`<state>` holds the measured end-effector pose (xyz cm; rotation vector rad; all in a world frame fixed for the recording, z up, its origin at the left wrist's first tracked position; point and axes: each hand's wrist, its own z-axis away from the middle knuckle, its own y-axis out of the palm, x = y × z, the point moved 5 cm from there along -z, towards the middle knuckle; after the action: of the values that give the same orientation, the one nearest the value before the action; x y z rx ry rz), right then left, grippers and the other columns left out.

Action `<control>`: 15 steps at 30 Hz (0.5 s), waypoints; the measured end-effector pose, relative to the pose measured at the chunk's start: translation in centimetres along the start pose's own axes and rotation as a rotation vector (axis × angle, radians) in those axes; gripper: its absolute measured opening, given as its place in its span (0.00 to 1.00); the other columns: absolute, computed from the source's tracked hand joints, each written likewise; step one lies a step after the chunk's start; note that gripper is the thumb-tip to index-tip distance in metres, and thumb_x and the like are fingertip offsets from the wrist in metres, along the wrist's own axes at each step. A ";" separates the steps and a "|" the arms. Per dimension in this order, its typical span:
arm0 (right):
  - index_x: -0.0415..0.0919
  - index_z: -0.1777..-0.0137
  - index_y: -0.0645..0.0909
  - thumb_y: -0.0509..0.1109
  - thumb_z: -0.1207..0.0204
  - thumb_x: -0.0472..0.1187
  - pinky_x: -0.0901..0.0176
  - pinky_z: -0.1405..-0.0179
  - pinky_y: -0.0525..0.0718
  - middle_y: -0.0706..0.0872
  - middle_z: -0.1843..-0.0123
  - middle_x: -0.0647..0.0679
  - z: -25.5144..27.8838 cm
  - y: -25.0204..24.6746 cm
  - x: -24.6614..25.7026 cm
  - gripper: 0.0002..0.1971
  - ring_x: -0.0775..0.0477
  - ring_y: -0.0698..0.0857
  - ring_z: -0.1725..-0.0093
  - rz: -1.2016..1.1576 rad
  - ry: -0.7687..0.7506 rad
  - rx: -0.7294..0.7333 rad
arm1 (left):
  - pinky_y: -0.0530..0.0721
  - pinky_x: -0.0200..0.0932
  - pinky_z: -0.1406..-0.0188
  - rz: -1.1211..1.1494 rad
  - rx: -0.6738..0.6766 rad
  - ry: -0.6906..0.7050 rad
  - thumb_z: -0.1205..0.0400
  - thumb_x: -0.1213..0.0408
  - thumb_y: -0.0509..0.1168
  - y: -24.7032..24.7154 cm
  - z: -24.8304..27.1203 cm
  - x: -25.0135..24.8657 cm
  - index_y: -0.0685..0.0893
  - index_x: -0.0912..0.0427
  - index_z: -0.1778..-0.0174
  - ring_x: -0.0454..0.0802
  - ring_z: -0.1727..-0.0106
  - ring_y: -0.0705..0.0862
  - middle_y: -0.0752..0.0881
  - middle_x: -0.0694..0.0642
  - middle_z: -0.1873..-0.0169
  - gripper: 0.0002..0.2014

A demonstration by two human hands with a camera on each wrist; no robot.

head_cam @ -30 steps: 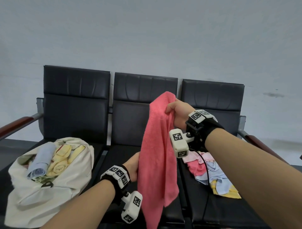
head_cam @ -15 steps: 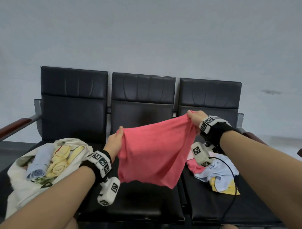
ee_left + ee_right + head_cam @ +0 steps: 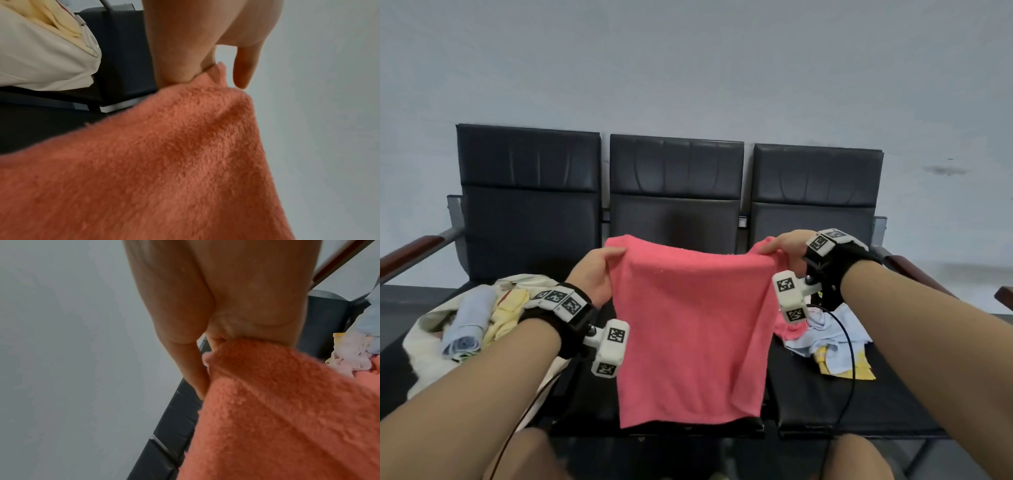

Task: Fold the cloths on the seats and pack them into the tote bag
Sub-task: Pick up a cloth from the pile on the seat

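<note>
pink cloth (image 3: 693,329) hangs spread flat over the middle seat (image 3: 582,407), beside the cream tote bag (image 3: 424,353).

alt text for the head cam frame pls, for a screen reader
Left hand and right hand hold a pink cloth spread by its top corners over the middle seat. A tote bag with folded cloths sits left; a loose cloth pile lies right.

Head cam sits up high, facing forward and down at the row of seats (image 3: 676,205) from a little way back. Both wrist cams are super close, looking along each hand; all three views share the pink cloth (image 3: 693,329) (image 3: 164,162) (image 3: 287,410).
</note>
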<state>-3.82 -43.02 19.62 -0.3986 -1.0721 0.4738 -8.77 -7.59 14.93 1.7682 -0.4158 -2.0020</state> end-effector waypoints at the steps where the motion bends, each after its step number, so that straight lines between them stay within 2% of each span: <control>1: 0.37 0.65 0.87 0.86 0.44 0.44 0.48 0.56 0.81 0.83 0.56 0.36 0.0 -0.5 -0.1 0.14 0.38 0.83 0.57 0.035 0.009 -0.055 | 0.89 0.39 0.62 -0.020 -0.023 0.024 0.14 0.71 0.60 -0.1 0.1 -0.4 0.85 0.62 0.46 0.47 0.62 0.90 0.90 0.57 0.61 0.08; 2: 0.35 0.66 0.85 0.83 0.38 0.42 0.48 0.59 0.83 0.84 0.59 0.34 0.1 -1.0 -0.3 0.12 0.38 0.84 0.60 0.061 0.011 -0.121 | 0.89 0.39 0.65 -0.032 -0.045 0.052 0.13 0.71 0.60 -0.1 0.2 -0.8 0.85 0.62 0.45 0.47 0.63 0.91 0.91 0.57 0.62 0.08; 4: 0.32 0.61 0.85 0.83 0.38 0.41 0.38 0.54 0.88 0.89 0.56 0.32 -0.4 -1.8 -0.7 0.14 0.34 0.90 0.58 0.053 0.007 -0.202 | 0.89 0.39 0.67 -0.034 -0.075 0.098 0.12 0.71 0.61 -0.2 0.3 -1.5 0.85 0.61 0.43 0.46 0.63 0.91 0.91 0.56 0.62 0.08; 5: 0.31 0.59 0.86 0.83 0.38 0.41 0.32 0.51 0.88 0.91 0.55 0.32 -0.9 -2.2 -0.9 0.15 0.32 0.91 0.56 0.044 0.003 -0.234 | 0.89 0.39 0.66 -0.030 -0.086 0.118 0.12 0.70 0.62 -0.2 0.4 -1.8 0.86 0.62 0.42 0.47 0.62 0.91 0.91 0.57 0.60 0.09; 6: 0.31 0.56 0.86 0.82 0.35 0.43 0.30 0.50 0.88 0.91 0.57 0.32 -0.9 -2.5 -1.2 0.16 0.32 0.91 0.56 0.037 0.004 -0.255 | 0.90 0.39 0.63 -0.032 -0.090 0.136 0.13 0.69 0.62 -0.2 0.6 -2.1 0.86 0.63 0.40 0.48 0.58 0.90 0.91 0.59 0.55 0.09; 8: 0.31 0.53 0.84 0.78 0.27 0.47 0.39 0.52 0.89 0.90 0.61 0.36 1.2 -2.2 -1.0 0.17 0.37 0.91 0.60 0.058 0.022 -0.274 | 0.90 0.41 0.54 -0.059 -0.100 0.164 0.13 0.68 0.65 -0.6 0.7 -2.7 0.86 0.65 0.36 0.53 0.48 0.89 0.89 0.63 0.46 0.12; 9: 0.33 0.53 0.83 0.75 0.23 0.50 0.45 0.56 0.89 0.89 0.61 0.39 2.5 -2.1 -0.8 0.17 0.39 0.90 0.63 0.096 0.024 -0.289 | 0.90 0.42 0.50 -0.080 -0.119 0.177 0.14 0.67 0.66 -0.7 0.9 -3.0 0.86 0.66 0.35 0.54 0.44 0.88 0.89 0.63 0.44 0.13; 11: 0.36 0.54 0.80 0.68 0.19 0.55 0.51 0.66 0.87 0.86 0.63 0.39 3.8 -2.0 -0.7 0.19 0.39 0.87 0.67 0.165 0.027 -0.313 | 0.88 0.45 0.44 -0.146 -0.159 0.214 0.15 0.67 0.67 -0.6 1.4 -3.4 0.87 0.66 0.37 0.55 0.42 0.88 0.89 0.64 0.44 0.12; 14: 0.34 0.54 0.79 0.68 0.19 0.55 0.46 0.67 0.87 0.85 0.67 0.35 3.7 -1.5 -0.9 0.21 0.37 0.85 0.74 0.072 0.026 -0.279 | 0.86 0.52 0.37 -0.261 -0.234 0.264 0.16 0.65 0.70 -0.9 1.8 -3.9 0.89 0.64 0.42 0.56 0.43 0.88 0.90 0.63 0.47 0.10; 15: 0.34 0.56 0.79 0.68 0.20 0.56 0.49 0.70 0.85 0.83 0.70 0.36 3.8 -1.3 -0.9 0.21 0.39 0.83 0.78 0.044 0.027 -0.262 | 0.86 0.54 0.37 -0.314 -0.277 0.273 0.17 0.63 0.71 -1.2 1.9 -4.2 0.90 0.62 0.44 0.56 0.44 0.89 0.91 0.61 0.50 0.09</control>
<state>-7.39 -44.34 21.25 -0.6591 -1.1043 0.3664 -10.44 -4.54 18.25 1.9773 0.2284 -1.8626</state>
